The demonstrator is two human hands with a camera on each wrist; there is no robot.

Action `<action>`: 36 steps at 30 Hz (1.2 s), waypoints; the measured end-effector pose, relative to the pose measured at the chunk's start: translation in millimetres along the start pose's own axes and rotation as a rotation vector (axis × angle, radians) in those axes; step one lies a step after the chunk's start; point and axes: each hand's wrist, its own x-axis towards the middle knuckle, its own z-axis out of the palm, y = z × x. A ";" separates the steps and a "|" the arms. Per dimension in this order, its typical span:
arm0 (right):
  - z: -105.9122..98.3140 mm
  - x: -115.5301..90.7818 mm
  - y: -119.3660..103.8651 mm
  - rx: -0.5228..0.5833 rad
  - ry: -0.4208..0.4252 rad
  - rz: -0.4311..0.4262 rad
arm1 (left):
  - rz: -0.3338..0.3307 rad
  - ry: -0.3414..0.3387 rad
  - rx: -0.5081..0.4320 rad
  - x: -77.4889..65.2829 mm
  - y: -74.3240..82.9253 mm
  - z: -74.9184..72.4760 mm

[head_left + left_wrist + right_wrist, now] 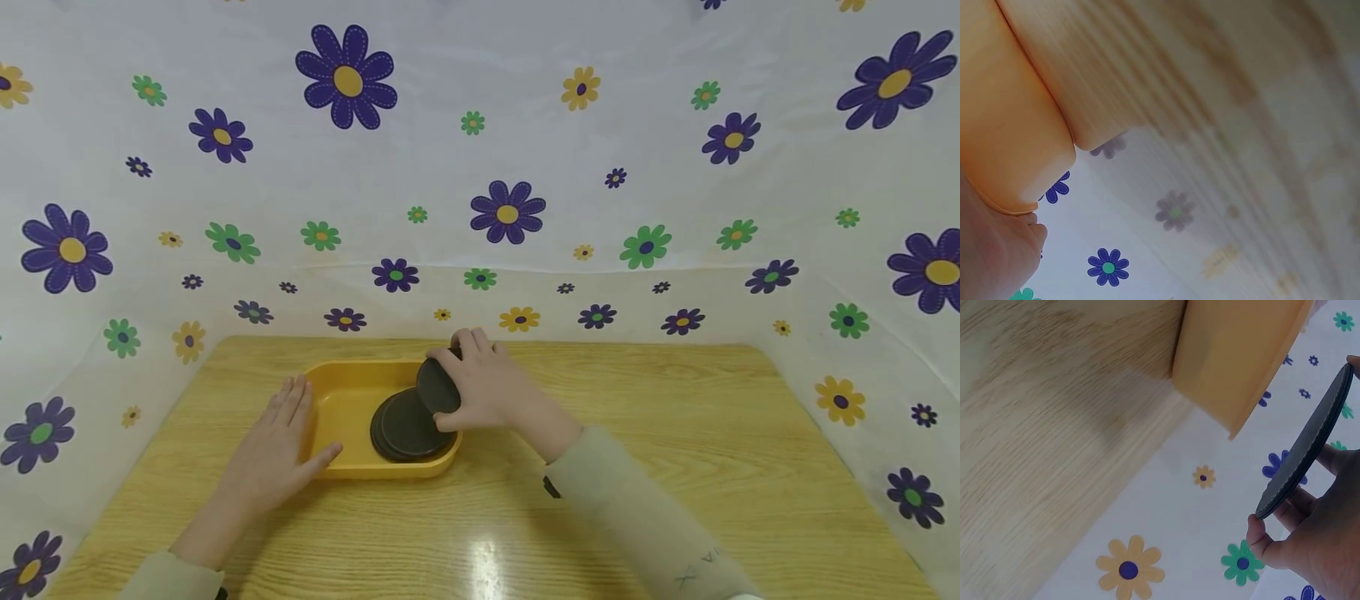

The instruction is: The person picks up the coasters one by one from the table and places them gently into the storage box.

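A yellow tray [345, 471] with rounded corners sits on the wooden table. Several round black coasters [411, 423] lie stacked and slightly fanned in its right part. My right hand [483, 387] grips another black coaster [437, 386] by its edges, tilted above the tray's right rim; stitching along its border shows on this coaster [1307, 444] in the right wrist view. On the tray's left side rests my left hand [273, 450], its fingers straight along the outer wall and the thumb over the front rim. The left wrist view catches part of the tray wall [1013, 112] beside that hand.
The wooden table [637, 467] stretches right of the tray and in front of it. A white cloth [420, 167] printed with purple, green and yellow flowers stands around the table's back and sides. Light glares off the tabletop near the front.
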 end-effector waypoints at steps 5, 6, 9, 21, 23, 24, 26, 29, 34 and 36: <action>1.9 10.2 -12.3 -0.005 -0.019 -0.024 | -0.001 0.005 -0.009 -0.1 0.5 -0.9; 2.8 12.0 -14.5 -0.015 -0.023 -0.029 | -0.001 0.006 -0.009 0.0 0.7 -1.1; 7.6 17.4 -20.4 -0.041 -0.041 -0.043 | -0.002 0.004 -0.006 0.4 1.4 -1.5; 30.4 29.0 -39.0 -0.112 -0.077 -0.107 | -0.012 0.001 -0.004 1.1 -1.2 1.5; 34.0 29.9 -40.4 -0.113 -0.072 -0.111 | -0.011 -0.001 0.001 1.5 -1.2 1.4; 35.6 30.4 -41.0 -0.115 -0.071 -0.112 | -0.011 -0.003 0.003 1.6 -1.1 1.2; 38.8 31.2 -41.8 -0.121 -0.072 -0.109 | -0.009 -0.008 0.007 1.8 -0.9 0.9; 42.2 31.1 -42.8 -0.126 -0.092 -0.101 | -0.008 -0.011 0.008 1.6 -0.2 0.0; 47.4 30.2 -44.2 -0.143 -0.122 -0.094 | -0.007 -0.013 0.000 1.1 1.2 -1.0; 48.6 29.4 -45.1 -0.157 -0.134 -0.091 | -0.007 -0.016 -0.003 0.9 1.4 -1.0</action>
